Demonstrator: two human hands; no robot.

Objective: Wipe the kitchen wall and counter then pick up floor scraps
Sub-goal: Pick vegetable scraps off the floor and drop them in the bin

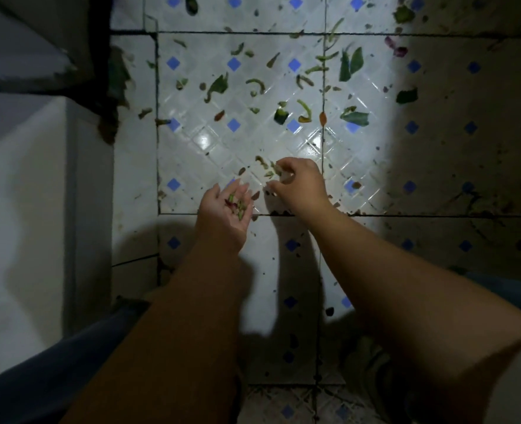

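Note:
Green vegetable scraps (306, 108) lie scattered over a white tiled floor (222, 148) with small blue diamonds. My left hand (225, 209) is held palm up just above the floor, cupping a small pile of gathered scraps (237, 203). My right hand (299, 182) reaches down beside it, fingertips pinched on a small pale scrap (279, 172) at the floor. More green bits (260, 160) lie right by its fingers.
A white cabinet or wall base (38, 194) runs along the left. Larger leaves (349, 64) lie farther ahead. The right side of the floor (467, 148) is in dark shadow and dirty. My knees in dark trousers (38, 377) frame the bottom.

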